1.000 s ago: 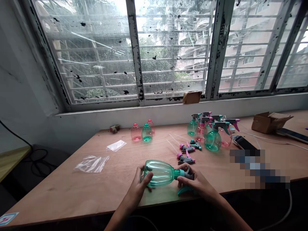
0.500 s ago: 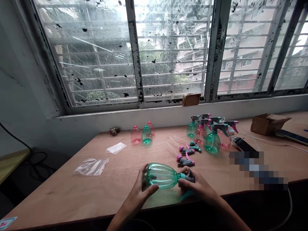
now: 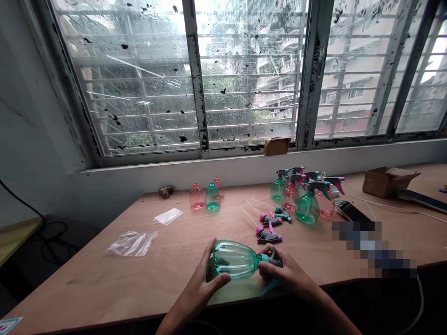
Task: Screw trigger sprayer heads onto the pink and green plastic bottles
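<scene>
A clear green spray bottle (image 3: 234,259) lies on its side in the air above the table's front edge, its neck toward the right. My left hand (image 3: 206,277) is closed around its base, thumb on the near side. My right hand (image 3: 282,270) grips the grey and teal spray head (image 3: 274,261) at the neck; part of the head is hidden by the fingers. Beyond my hands lie loose spray heads, two pink and grey (image 3: 268,235) and one teal and grey (image 3: 283,214), with thin tubes pointing to the back left.
Two pink bottles (image 3: 197,197) and a green bottle (image 3: 213,197) without heads stand at the back. Several bottles with spray heads (image 3: 307,209) stand right of centre. Plastic bags (image 3: 134,244), a phone (image 3: 354,213) and a cardboard box (image 3: 384,182) lie on the wooden table (image 3: 115,288).
Both hands keep their hold on the green spray bottle, which sits slightly lower in view. The rest of the scene has shifted only a little with the camera.
</scene>
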A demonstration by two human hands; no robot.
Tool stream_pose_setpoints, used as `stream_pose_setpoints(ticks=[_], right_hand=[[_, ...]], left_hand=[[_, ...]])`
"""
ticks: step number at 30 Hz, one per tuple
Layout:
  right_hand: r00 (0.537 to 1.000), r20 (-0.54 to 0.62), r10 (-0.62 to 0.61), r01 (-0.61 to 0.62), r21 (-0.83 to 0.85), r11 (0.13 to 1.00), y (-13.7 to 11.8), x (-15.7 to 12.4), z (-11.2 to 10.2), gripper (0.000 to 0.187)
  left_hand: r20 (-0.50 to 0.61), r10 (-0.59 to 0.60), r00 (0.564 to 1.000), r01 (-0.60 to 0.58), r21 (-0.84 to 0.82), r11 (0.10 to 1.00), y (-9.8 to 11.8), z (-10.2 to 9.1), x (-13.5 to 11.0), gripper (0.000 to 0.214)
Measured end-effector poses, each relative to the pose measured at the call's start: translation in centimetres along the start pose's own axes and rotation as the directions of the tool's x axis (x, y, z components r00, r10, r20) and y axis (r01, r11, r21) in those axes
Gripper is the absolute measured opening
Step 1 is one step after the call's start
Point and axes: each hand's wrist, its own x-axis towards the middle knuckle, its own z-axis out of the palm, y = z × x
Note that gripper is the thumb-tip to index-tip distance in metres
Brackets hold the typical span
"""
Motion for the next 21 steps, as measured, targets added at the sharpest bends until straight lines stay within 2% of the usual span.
stream_pose_setpoints(ticks=[5, 9, 14, 19, 21], right_hand=[[1.0, -0.025, -0.011, 0.012, 0.026, 1.0, 0.05, 0.1, 0.1, 0.04], [1.0, -0.027, -0.007, 0.007, 0.031, 0.999, 0.05, 0.06, 0.15, 0.041], [1.0, -0.027, -0.002, 0.004, 0.047, 0.999, 0.04, 0.1, 0.11, 0.04], [0.997, -0.067, -0.036, 0.041, 0.075, 0.996, 0.67, 0.43, -0.07, 0.038], [0.997, -0.066, -0.043, 0.048, 0.08, 0.996, 0.94, 0.5, -0.12, 0.038]], left_hand=[[0.107, 0.05, 0.993, -0.048, -0.026, 0.999, 0.11, -0.1, -0.2, 0.093], [0.066, 0.015, 0.998, -0.013, -0.031, 0.999, -0.02, -0.13, -0.31, 0.098], [0.025, -0.013, 1.0, 0.012, 0.044, 0.999, 0.47, -0.15, -0.16, 0.076], [0.112, 0.013, 0.994, -0.013, -0.005, 1.0, 0.55, 0.13, -0.11, 0.099], [0.088, 0.003, 0.996, -0.002, -0.011, 1.0, 0.44, 0.13, -0.13, 0.102]])
